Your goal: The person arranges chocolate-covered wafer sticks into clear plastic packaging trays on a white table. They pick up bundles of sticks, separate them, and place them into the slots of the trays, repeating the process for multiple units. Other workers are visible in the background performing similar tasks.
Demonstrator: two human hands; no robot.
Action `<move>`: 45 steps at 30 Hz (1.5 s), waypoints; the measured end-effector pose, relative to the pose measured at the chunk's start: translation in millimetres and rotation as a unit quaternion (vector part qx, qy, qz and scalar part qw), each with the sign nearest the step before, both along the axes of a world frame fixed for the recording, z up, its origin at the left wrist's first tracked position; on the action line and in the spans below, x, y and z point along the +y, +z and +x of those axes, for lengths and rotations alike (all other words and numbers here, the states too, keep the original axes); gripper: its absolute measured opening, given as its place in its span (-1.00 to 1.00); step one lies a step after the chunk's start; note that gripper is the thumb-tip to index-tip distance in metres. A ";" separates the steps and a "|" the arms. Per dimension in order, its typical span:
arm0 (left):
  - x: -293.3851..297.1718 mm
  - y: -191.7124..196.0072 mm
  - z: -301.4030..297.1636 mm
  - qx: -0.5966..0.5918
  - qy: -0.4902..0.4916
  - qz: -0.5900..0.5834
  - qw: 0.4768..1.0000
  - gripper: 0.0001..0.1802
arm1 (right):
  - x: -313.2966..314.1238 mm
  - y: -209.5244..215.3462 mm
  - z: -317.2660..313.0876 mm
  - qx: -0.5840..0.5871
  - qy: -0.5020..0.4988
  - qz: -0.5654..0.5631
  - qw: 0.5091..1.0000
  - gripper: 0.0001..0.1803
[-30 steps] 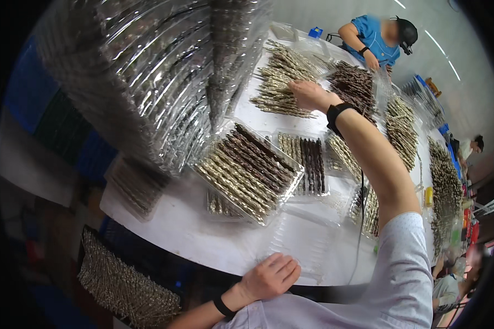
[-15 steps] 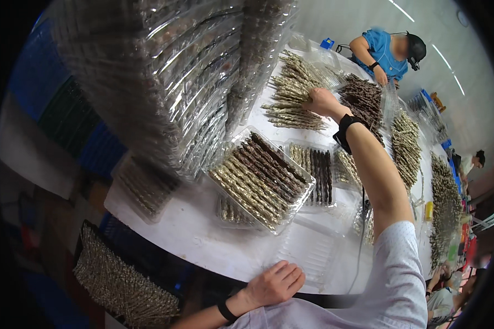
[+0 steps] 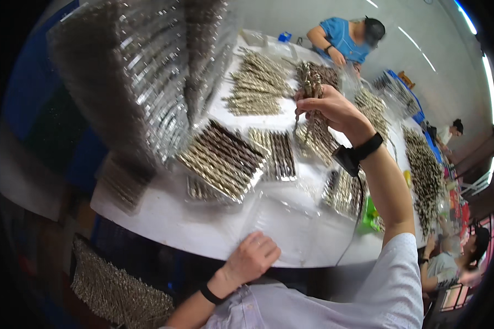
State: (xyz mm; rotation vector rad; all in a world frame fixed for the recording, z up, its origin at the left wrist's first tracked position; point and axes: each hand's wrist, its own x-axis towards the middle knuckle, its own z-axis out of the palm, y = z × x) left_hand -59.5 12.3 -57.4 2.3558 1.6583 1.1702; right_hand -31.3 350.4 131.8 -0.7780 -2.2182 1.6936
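Both hands were busy: right hand [image 3: 335, 112] gripped a drill-bit bundle [image 3: 311, 93] aloft, left hand [image 3: 253, 257] lay flat, steadying the clear tray [image 3: 291, 219] on the counter [image 3: 164, 216].

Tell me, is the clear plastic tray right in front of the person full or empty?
Empty. The clear tray under the left hand shows only the white table through it, while the right hand holds a bundle of sticks above.

white table [image 3: 164, 219] | pale wall [image 3: 433, 71] | ceiling strip lights [image 3: 466, 44]
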 end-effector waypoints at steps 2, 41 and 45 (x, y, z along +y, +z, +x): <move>3.0 6.2 -1.5 0.013 -0.003 0.029 0.999 -0.82 | -31.7 0.1 32.3 0.013 0.005 -0.005 1.000 -0.75; 4.9 0.0 14.3 0.044 0.155 0.075 0.984 -0.84 | -168.2 -107.8 116.9 -0.196 0.116 0.259 0.939 -0.72; 6.8 -1.1 14.4 0.028 0.138 0.038 0.989 -0.83 | -168.5 -75.3 115.5 -0.203 0.066 0.198 0.957 -0.70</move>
